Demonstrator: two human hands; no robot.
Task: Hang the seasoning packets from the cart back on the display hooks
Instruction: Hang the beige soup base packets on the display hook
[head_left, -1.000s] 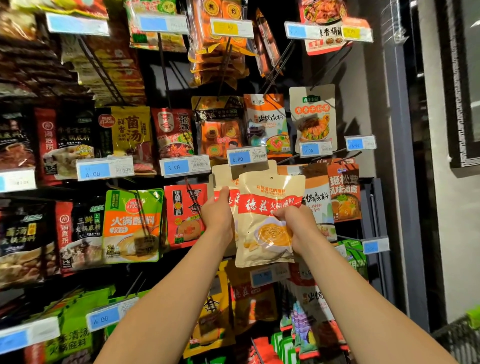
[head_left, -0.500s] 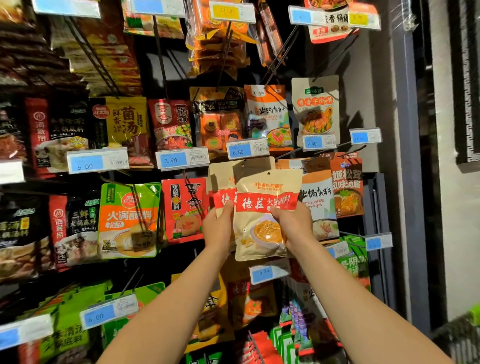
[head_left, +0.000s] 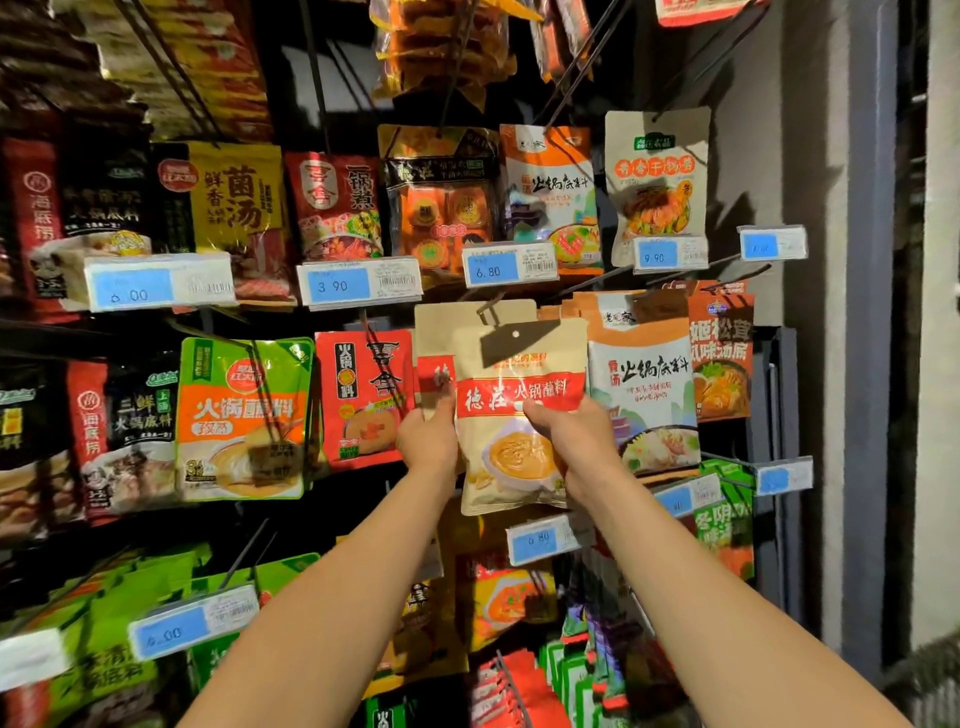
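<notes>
2 bare forearms, left hand (head_left: 427, 441) and right hand (head_left: 571, 436) without sleeves or jewellery.

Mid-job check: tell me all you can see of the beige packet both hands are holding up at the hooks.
The beige packet is a flat, glossy pouch with a red band of white characters and a picture of orange sauce in a bowl. A small round hang hole sits near its top edge. It is held upright, slightly tilted, before a matching packet on the rack. The right hand grips its right side, thumb on the front; the left hand holds its left edge. Whether the hook is through the hole is unclear.
</notes>
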